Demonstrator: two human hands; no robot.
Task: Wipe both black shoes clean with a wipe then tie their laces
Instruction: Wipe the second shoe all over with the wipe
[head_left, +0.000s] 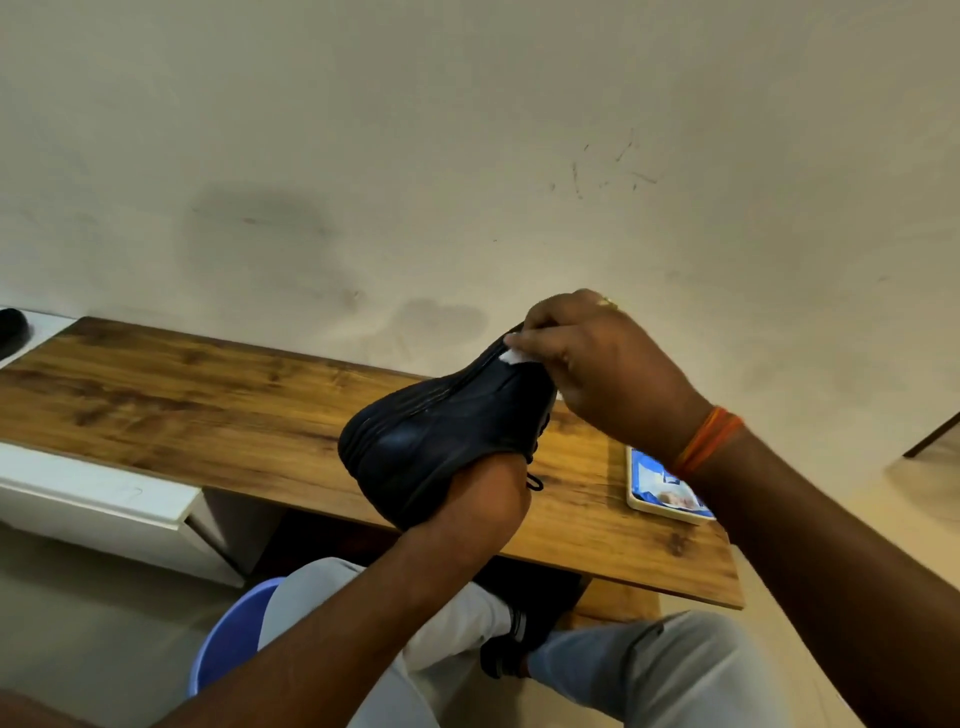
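I hold one black shoe (447, 431) up above the wooden table, its sole turned up and to the left. My left hand (478, 499) is pushed into the shoe's opening from below, and its fingers are hidden inside. My right hand (597, 364) pinches a small white wipe (514, 357) and presses it on the shoe's far end near the sole edge. A black lace end (535, 482) dangles under the shoe. At the far left edge, a dark object (11, 327) may be the second shoe; I cannot tell.
The wooden table (208, 415) runs along a cream wall. A blue and white wipe pack (660, 488) lies on its right end, partly behind my right forearm. A white cabinet (104, 499) stands left, and a blue plastic stool (234, 634) sits beneath my legs.
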